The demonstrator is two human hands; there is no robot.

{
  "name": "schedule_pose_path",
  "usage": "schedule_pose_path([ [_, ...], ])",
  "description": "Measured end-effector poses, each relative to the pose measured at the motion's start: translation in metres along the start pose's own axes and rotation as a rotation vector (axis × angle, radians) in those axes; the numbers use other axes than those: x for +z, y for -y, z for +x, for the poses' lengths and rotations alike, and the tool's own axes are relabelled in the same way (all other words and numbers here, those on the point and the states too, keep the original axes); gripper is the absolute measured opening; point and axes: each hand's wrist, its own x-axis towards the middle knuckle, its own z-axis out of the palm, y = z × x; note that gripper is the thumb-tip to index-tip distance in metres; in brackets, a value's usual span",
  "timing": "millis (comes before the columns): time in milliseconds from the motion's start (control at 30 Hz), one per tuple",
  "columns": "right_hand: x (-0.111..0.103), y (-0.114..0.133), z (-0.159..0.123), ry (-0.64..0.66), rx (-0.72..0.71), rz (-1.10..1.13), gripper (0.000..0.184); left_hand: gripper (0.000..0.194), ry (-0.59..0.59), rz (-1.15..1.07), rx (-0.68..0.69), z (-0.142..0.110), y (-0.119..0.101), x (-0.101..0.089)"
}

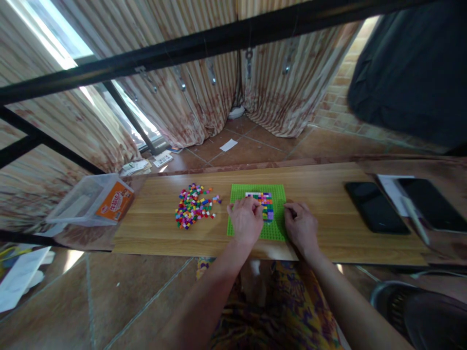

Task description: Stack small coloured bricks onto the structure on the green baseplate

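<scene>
A green studded baseplate (239, 190) lies on the wooden board in front of me. Rows of small colourful bricks (266, 201) are set on its middle, partly covered by my left hand (247, 219). That hand is over the plate with its fingers closed at the bricks; what they pinch, if anything, is hidden. At the plate's right edge rests my right hand (301, 227), its fingers curled and touching the rim, with thumb and forefinger together. Left of the plate a pile of loose small bricks (195, 206) is spread on the board.
The wooden board (324, 189) carries a black phone (377, 207) at its right. Another dark device (434, 203) and a white pen-like stick (417, 221) lie beyond it. A clear plastic box (85, 199) stands at the left end. A black bar (204, 43) crosses above.
</scene>
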Motion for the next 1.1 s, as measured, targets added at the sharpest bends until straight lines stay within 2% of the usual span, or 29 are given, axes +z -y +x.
schedule_pose_path([
  [200,0.000,-0.001,0.000,-0.014,-0.024,0.005,0.030,0.008,-0.012,-0.029,0.003,-0.002,0.003,0.003],
  [333,0.000,-0.002,0.000,-0.004,-0.036,-0.011,0.030,0.012,-0.035,-0.098,0.004,-0.005,0.015,-0.006],
  [467,-0.001,-0.002,0.000,-0.011,-0.035,-0.003,0.030,0.015,-0.095,-0.078,-0.021,-0.014,0.040,-0.023],
  [600,0.000,-0.006,0.000,-0.011,-0.039,-0.024,0.030,0.014,-0.141,0.013,-0.071,-0.026,0.076,-0.042],
  [767,0.002,-0.012,0.000,-0.016,-0.053,-0.050,0.030,0.013,-0.114,0.151,-0.169,-0.035,0.110,-0.057],
  [900,0.001,-0.012,0.000,-0.015,-0.063,-0.062,0.030,0.019,-0.099,0.266,-0.163,-0.034,0.114,-0.056],
  [1100,0.000,-0.011,0.000,-0.018,-0.070,-0.083,0.031,0.014,-0.084,0.350,-0.140,-0.025,0.109,-0.051],
])
